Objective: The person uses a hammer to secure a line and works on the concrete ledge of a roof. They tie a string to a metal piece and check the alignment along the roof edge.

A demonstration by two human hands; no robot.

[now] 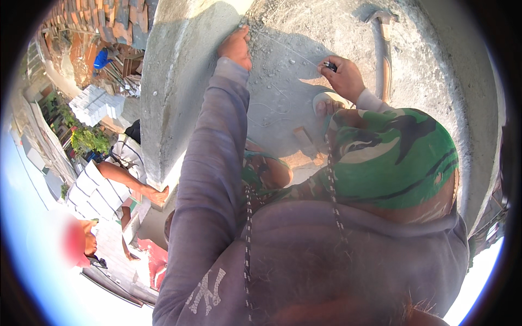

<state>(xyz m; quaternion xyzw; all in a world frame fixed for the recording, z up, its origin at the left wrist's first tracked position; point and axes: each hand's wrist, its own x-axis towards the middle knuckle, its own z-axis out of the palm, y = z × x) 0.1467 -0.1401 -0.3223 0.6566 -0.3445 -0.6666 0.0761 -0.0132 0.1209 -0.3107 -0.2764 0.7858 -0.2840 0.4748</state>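
My left hand (236,50) is closed low against the concrete, right beside the raised concrete edge, with its fingertips at one end of a thin pale string (291,50). The string runs taut across the rough surface toward my right hand (346,77). My right hand is closed around a small black object (330,66) with a shiny tip; its exact kind is too small to tell. A claw hammer (386,51) with a wooden handle lies on the concrete just right of my right hand. Loose loops of thin line (266,106) lie nearer my legs.
A raised concrete wall (168,81) borders the left side, another (481,103) the right. Grit and pebbles lie by my left hand. A brown block (306,140) is between my legs. Beyond the left wall, a co-worker's hand (157,195) rests on a ledge; white blocks (95,105) are stacked below.
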